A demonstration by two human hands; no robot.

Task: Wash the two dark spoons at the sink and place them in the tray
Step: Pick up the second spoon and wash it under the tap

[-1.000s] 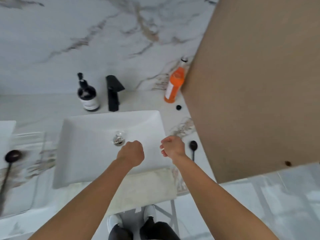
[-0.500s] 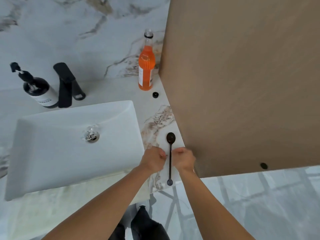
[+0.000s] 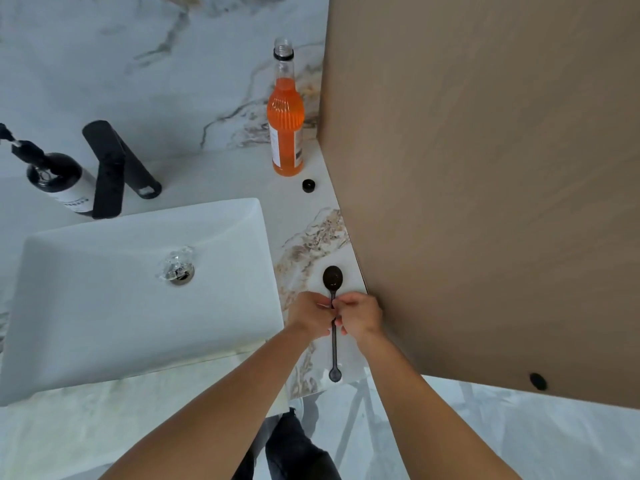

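A dark long-handled spoon point(image 3: 334, 344) lies on the marble counter to the right of the white sink point(image 3: 86, 306), bowl pointing away from me. My left hand point(image 3: 310, 315) and my right hand point(image 3: 360, 315) meet over the upper part of its handle, fingertips pinching it from both sides. The spoon still looks flat on the counter. The second spoon and the tray are out of view.
A black tap point(image 3: 109, 168) and a dark soap dispenser point(image 3: 59, 183) stand behind the sink. An open orange drink bottle point(image 3: 285, 129) stands at the back right with its black cap point(image 3: 308, 186) beside it. A brown wooden panel point(image 3: 485, 168) borders the counter's right side.
My view swung right, away from the sink's left side where the other spoon lay. Both hands moved from over the sink to this spoon and closed on its handle.
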